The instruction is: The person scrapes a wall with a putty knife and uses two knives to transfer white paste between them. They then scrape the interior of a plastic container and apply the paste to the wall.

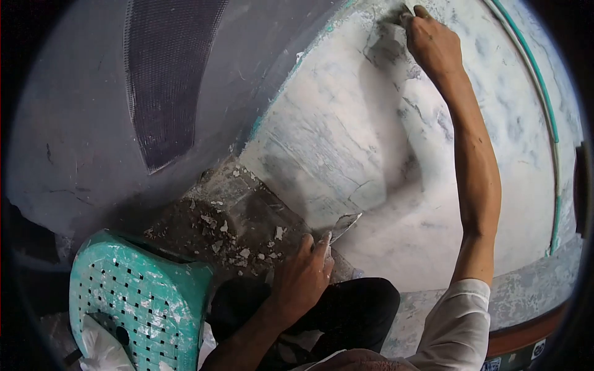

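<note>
My left hand [301,277] is closed around a putty knife [345,226] above my knees, its whitish blade pointing up and right. Stretched far forward, my right hand [433,44] is closed at the upper part of a curved, white-patched panel [334,117]. A small thin tool [408,9] shows at its fingertips; most of it is hidden by the fingers. The panel's surface has grey smears and rough filler streaks. A dark shadow of the right arm falls across it.
A green plastic stool [139,290] with white splatters stands at lower left, a plastic bag [102,346] on it. Pale flakes litter the dark floor [247,213]. A grey surface with a dark mesh strip [170,80] rises at upper left. Green tape [538,80] curves along the right.
</note>
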A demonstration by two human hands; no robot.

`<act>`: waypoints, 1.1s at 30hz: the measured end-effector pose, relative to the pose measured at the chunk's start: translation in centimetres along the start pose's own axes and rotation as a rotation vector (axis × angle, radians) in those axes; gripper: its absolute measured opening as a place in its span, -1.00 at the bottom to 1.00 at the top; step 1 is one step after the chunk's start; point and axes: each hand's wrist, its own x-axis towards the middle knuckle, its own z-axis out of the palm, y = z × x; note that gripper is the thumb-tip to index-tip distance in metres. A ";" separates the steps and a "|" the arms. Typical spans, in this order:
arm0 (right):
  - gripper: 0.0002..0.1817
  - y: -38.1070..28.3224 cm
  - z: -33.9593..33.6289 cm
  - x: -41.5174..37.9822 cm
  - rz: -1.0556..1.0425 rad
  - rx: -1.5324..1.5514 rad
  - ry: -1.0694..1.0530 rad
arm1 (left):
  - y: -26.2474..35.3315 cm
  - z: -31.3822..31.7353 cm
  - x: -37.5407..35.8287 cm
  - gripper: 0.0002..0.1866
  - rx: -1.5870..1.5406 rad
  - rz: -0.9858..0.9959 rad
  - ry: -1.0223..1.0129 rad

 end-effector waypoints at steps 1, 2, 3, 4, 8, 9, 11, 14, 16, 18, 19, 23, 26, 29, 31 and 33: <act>-0.64 1.2 0.9 0.7 -0.056 0.069 0.128 | -0.1 0.1 0.0 -0.51 0.010 0.003 0.003; -0.64 2.3 2.0 1.6 -0.045 0.064 0.126 | -0.2 0.3 0.1 -0.51 0.016 0.010 -0.004; -0.65 3.0 2.6 2.5 -0.044 0.077 0.134 | -0.2 0.4 0.3 -0.52 0.013 0.013 0.007; -0.65 3.8 3.5 3.4 -0.045 0.090 0.140 | -0.1 0.6 0.4 -0.52 0.007 0.013 0.017; -0.74 5.1 4.1 1.8 -0.020 0.031 0.118 | -0.2 1.0 0.5 -0.51 0.022 0.031 0.022; -0.67 5.1 3.6 0.5 -0.059 -0.128 0.086 | -0.2 0.8 0.5 -0.51 0.019 0.026 0.024; -0.66 2.3 3.4 -2.2 -0.072 -0.080 0.079 | -0.1 0.8 0.4 -0.51 0.013 0.023 0.027; -0.81 -2.1 6.6 -4.1 -0.199 0.102 0.239 | -0.7 1.0 0.6 -0.49 0.036 0.024 0.022; -0.84 -4.9 8.8 -2.8 -0.185 0.079 0.158 | -0.8 1.6 0.4 -0.48 0.052 0.050 0.052; -0.81 -6.9 10.9 -1.2 -0.172 0.144 0.122 | -0.3 1.3 0.3 -0.48 0.049 0.019 0.009; -0.80 -7.3 11.2 -0.7 -0.168 0.105 0.104 | -0.1 1.3 0.4 -0.48 0.042 0.001 -0.030; -0.76 -6.0 11.3 -3.0 -0.150 0.143 0.099 | -0.2 0.8 0.2 -0.51 0.051 0.015 0.001; -0.75 -6.5 12.8 -2.6 -0.108 0.156 0.142 | -0.2 0.5 0.3 -0.52 0.027 -0.017 -0.046; -0.74 -6.5 13.0 -1.8 -0.133 0.169 0.174 | -0.3 1.1 0.7 -0.52 0.018 0.000 -0.027; -0.75 -4.9 11.3 -2.0 -0.155 0.194 0.189 | 0.1 1.5 0.7 -0.51 0.038 0.010 -0.064; -0.76 -3.3 8.6 -2.3 -0.088 0.168 0.210 | 0.0 1.7 0.7 -0.52 0.026 0.020 -0.048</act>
